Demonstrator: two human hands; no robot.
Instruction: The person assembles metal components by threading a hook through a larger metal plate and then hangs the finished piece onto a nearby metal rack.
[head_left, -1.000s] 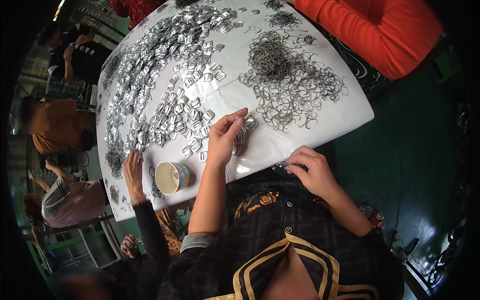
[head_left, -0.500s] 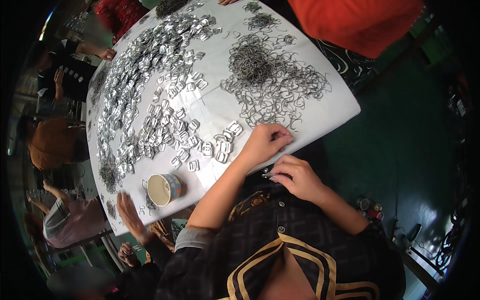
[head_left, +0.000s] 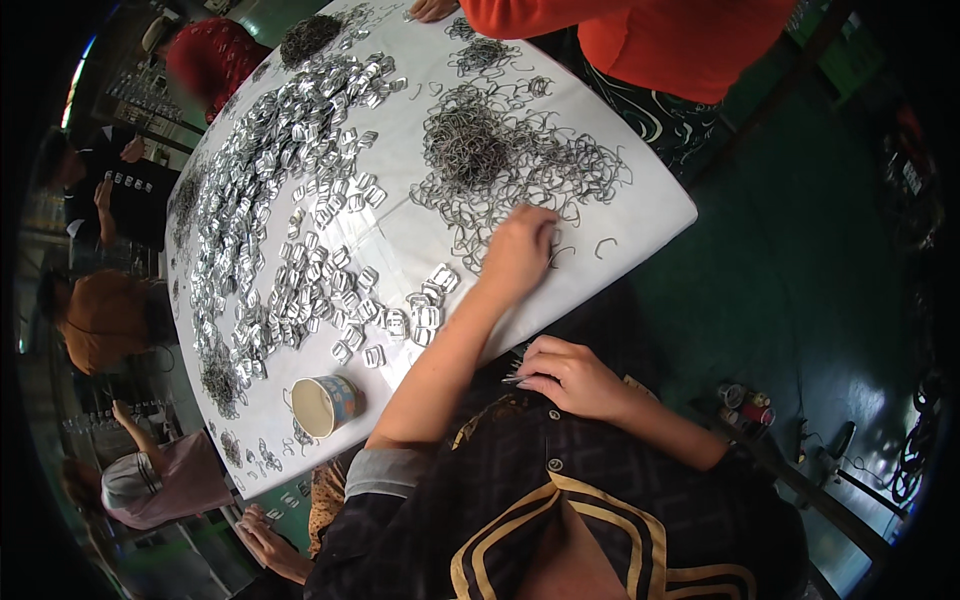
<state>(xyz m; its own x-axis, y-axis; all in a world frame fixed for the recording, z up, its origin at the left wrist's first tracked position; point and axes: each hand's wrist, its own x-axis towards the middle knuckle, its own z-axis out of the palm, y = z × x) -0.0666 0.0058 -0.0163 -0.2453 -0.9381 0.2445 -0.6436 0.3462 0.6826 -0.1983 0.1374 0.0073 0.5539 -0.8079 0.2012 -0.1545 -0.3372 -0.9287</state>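
My left hand [head_left: 520, 252] reaches onto the white table at the near edge of a spread of bent wire hooks [head_left: 476, 220]. Its fingers are curled down together, and whatever lies between the fingertips is hidden. Close to my body, just off the table edge, my right hand [head_left: 572, 376] pinches a small silver metal buckle [head_left: 514, 379] between thumb and fingers. Left of my left forearm lie several loose silver buckles [head_left: 426, 318]. A larger heap of buckles [head_left: 240, 190] stretches along the table's left side.
A paper cup [head_left: 345, 400] stands near the table's front left. A dense mound of wire hooks [head_left: 466, 148] sits farther back. Across the table a person in red [head_left: 650, 45] rests a hand on it. Other people are along the left side; reels [head_left: 745, 405] stand at right.
My left hand has moved forward from the table edge onto the wire hooks. My right hand stays near my body with the buckle. The view has shifted slightly.
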